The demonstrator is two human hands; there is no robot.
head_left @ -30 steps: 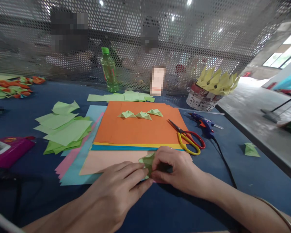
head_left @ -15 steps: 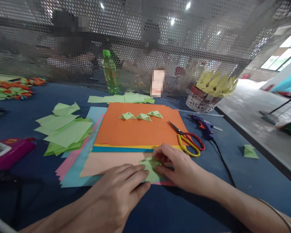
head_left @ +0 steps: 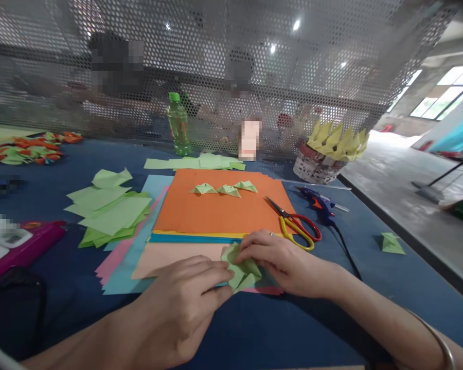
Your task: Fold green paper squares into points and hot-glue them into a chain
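A partly folded piece of green paper (head_left: 244, 273) lies at the front of the paper stack, between my two hands. My left hand (head_left: 189, 290) has its fingertips closed on the left edge of it. From the right, my right hand (head_left: 280, 259) grips its upper side with bent fingers, hiding part of the folds. Several coloured sheets lie beneath, with orange paper (head_left: 212, 216) on top. Three small folded green paper pieces (head_left: 228, 190) rest in a row on the orange. Scissors (head_left: 293, 223) with red and yellow handles lie beside my right hand, blades apart.
Loose green sheets (head_left: 111, 210) are piled at left, more green strips (head_left: 200, 162) behind. A green bottle (head_left: 178, 126), a pot with yellow paper points (head_left: 320, 159) and a glue gun (head_left: 320, 203) stand or lie around. One folded green piece (head_left: 392, 243) sits far right. A perforated screen (head_left: 216, 61) borders the back.
My right fingers have shifted on the green paper and now extend further left over its upper part. The paper shows more raised folds. The whole view has tilted slightly.
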